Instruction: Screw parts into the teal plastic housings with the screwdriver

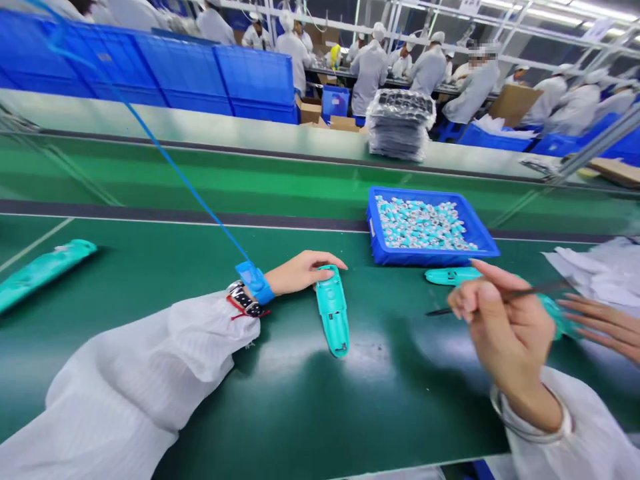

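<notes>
My left hand (303, 271) rests on the far end of a teal plastic casing (333, 313) lying on the dark green belt (150, 267), fingers curled over its top. A blue wrist strap (256, 282) with a coiled blue cord and a watch sit on that wrist. My right hand (500, 320) is closed in a pinch on dark tweezers (505, 298), raised above the belt. A second teal casing (453, 275) lies in front of the blue tray (383, 250) of small teal-and-white parts.
Another person's fingers (603, 323) reach in at the right edge near white papers (600, 267). A long teal piece (40, 270) lies at far left. A wrapped stack of trays (400, 123), blue crates (200, 77) and several white-coated workers are beyond.
</notes>
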Tool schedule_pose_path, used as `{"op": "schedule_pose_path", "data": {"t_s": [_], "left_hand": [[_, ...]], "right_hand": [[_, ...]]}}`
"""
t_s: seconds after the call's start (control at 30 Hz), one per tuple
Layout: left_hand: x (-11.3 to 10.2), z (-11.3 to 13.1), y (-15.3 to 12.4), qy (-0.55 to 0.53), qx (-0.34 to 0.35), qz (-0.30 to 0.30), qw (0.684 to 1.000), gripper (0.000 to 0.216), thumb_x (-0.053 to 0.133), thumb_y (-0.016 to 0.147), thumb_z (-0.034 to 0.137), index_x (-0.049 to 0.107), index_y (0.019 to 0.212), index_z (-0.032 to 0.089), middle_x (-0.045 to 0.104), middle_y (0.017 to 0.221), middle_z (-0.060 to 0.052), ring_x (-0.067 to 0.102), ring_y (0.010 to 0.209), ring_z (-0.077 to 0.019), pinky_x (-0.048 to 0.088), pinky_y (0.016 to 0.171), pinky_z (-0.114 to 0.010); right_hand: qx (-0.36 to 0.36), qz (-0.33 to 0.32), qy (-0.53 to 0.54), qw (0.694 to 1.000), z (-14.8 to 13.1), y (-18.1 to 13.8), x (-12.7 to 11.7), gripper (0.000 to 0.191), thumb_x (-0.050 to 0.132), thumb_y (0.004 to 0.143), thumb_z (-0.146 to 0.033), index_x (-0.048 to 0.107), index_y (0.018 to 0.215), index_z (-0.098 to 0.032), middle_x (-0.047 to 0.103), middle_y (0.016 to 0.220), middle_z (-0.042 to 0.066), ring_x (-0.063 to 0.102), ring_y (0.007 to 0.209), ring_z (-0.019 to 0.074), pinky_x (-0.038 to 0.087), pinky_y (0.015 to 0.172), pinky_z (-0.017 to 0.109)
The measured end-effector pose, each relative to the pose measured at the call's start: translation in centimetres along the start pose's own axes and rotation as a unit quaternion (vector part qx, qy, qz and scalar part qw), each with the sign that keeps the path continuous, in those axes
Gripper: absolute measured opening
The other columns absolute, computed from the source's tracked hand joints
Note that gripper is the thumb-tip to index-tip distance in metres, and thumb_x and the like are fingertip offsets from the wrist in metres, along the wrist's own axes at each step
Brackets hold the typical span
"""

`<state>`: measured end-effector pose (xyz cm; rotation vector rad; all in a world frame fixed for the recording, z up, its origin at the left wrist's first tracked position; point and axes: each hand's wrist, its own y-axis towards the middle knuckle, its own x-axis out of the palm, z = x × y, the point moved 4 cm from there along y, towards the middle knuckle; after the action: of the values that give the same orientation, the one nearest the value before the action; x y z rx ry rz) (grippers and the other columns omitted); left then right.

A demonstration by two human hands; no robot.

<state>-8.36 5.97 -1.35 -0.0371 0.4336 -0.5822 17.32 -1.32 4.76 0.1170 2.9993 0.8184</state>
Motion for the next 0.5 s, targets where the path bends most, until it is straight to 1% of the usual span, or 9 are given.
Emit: {"op": "schedule_pose_path", "data": {"t_s": [0.07, 0.1, 0.13, 0.2, 0.23, 0.3, 0.37, 0.4, 0.5], "left_hand": [[1.9, 1.4, 2.0, 0.047, 0.057, -0.033, 0.997, 0.034, 0.046, 0.080, 0.027, 0.060, 0.108, 0.014, 0.064, 0.097, -0.005, 0.056, 0.082, -0.0136, 0.045, 0.073, -0.024], [2.7, 2.2, 2.8, 0.071, 0.077, -0.039, 0.994, 0.034, 0.044, 0.080, 0.023, 0.061, 0.107, 0.014, 0.065, 0.096, -0.004, 0.056, 0.082, -0.0131, 0.044, 0.073, -0.023], [3.5, 2.8, 3.5, 0.093, 0.086, -0.038, 0.991, 0.034, 0.041, 0.079, 0.019, 0.062, 0.105, 0.014, 0.065, 0.095, -0.004, 0.056, 0.081, -0.0128, 0.044, 0.074, -0.023], [4.7, 3.9, 4.2, 0.142, 0.069, -0.015, 0.987, 0.033, 0.039, 0.078, 0.018, 0.064, 0.100, 0.015, 0.066, 0.092, -0.003, 0.057, 0.079, -0.0137, 0.043, 0.073, -0.024], [5.2, 4.3, 4.3, 0.171, 0.049, 0.006, 0.984, 0.031, 0.040, 0.078, 0.022, 0.064, 0.097, 0.016, 0.066, 0.090, -0.003, 0.057, 0.079, -0.0152, 0.043, 0.072, -0.026], [6.0, 4.9, 4.1, 0.235, 0.003, 0.052, 0.971, 0.030, 0.040, 0.080, 0.034, 0.065, 0.089, 0.019, 0.065, 0.088, -0.004, 0.058, 0.079, -0.0195, 0.043, 0.071, -0.030], [6.6, 5.3, 3.7, 0.290, -0.022, 0.083, 0.953, 0.037, 0.037, 0.082, 0.044, 0.064, 0.084, 0.019, 0.065, 0.085, -0.006, 0.059, 0.080, -0.0233, 0.043, 0.070, -0.033], [6.9, 5.4, 3.5, 0.309, -0.025, 0.089, 0.947, 0.039, 0.036, 0.083, 0.046, 0.063, 0.082, 0.019, 0.065, 0.084, -0.007, 0.059, 0.080, -0.0244, 0.043, 0.070, -0.033], [7.4, 5.5, 3.3, 0.341, -0.014, 0.093, 0.935, 0.037, 0.035, 0.084, 0.043, 0.062, 0.081, 0.018, 0.064, 0.084, -0.008, 0.060, 0.082, -0.0255, 0.042, 0.070, -0.034]], "right_hand": [[0.066, -0.023, 0.122, 0.990, -0.7, 0.5, 2.9, 0.017, 0.050, 0.086, -0.028, 0.060, 0.100, -0.026, 0.034, 0.051, -0.006, 0.032, 0.044, 0.0087, 0.030, 0.045, 0.024], [0.091, -0.028, 0.161, 0.982, -0.9, 0.7, 3.8, 0.015, 0.048, 0.087, -0.032, 0.059, 0.095, -0.025, 0.027, 0.049, -0.007, 0.026, 0.042, 0.0076, 0.026, 0.043, 0.022], [0.108, -0.029, 0.187, 0.976, -1.0, 0.8, 4.5, 0.017, 0.046, 0.088, -0.036, 0.058, 0.088, -0.025, 0.022, 0.048, -0.008, 0.021, 0.040, 0.0069, 0.024, 0.042, 0.021], [0.128, -0.030, 0.221, 0.966, -1.1, 0.8, 5.3, 0.028, 0.040, 0.090, -0.042, 0.053, 0.074, -0.023, 0.016, 0.048, -0.008, 0.016, 0.039, 0.0061, 0.021, 0.041, 0.020], [0.132, -0.030, 0.234, 0.963, -1.1, 0.7, 5.6, 0.033, 0.038, 0.091, -0.043, 0.049, 0.068, -0.021, 0.015, 0.048, -0.008, 0.015, 0.039, 0.0059, 0.021, 0.040, 0.019], [0.131, -0.025, 0.249, 0.959, -1.1, 0.5, 6.0, 0.040, 0.036, 0.091, -0.044, 0.039, 0.060, -0.020, 0.014, 0.047, -0.008, 0.014, 0.039, 0.0057, 0.020, 0.040, 0.019], [0.122, -0.008, 0.241, 0.963, -1.2, 0.4, 6.2, 0.042, 0.035, 0.091, -0.044, 0.033, 0.057, -0.019, 0.013, 0.046, -0.008, 0.013, 0.038, 0.0056, 0.020, 0.039, 0.018], [0.115, 0.002, 0.232, 0.966, -1.3, 0.3, 6.4, 0.043, 0.034, 0.092, -0.044, 0.031, 0.057, -0.019, 0.013, 0.046, -0.008, 0.013, 0.038, 0.0056, 0.020, 0.038, 0.018], [0.098, 0.012, 0.219, 0.971, -1.6, 0.3, 6.6, 0.043, 0.032, 0.093, -0.043, 0.029, 0.057, -0.019, 0.012, 0.047, -0.008, 0.012, 0.038, 0.0057, 0.020, 0.038, 0.018]]}}
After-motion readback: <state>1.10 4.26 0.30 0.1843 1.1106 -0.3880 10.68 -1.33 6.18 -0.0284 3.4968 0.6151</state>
